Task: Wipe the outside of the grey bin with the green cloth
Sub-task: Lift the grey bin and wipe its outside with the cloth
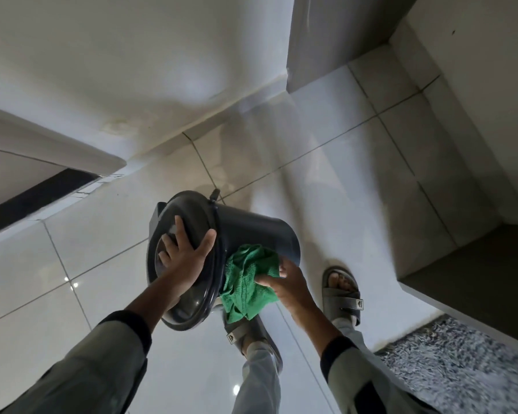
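Your left hand [182,258] is spread flat over the lid of the grey bin [251,234], which you hold tipped on its side above the glossy tiled floor [356,174]. Your right hand [284,282] grips the bunched green cloth [245,276] and presses it against the bin's outer wall near the lid rim. Your sandalled feet [341,291] stand below, beside a shaggy grey mat [461,363].
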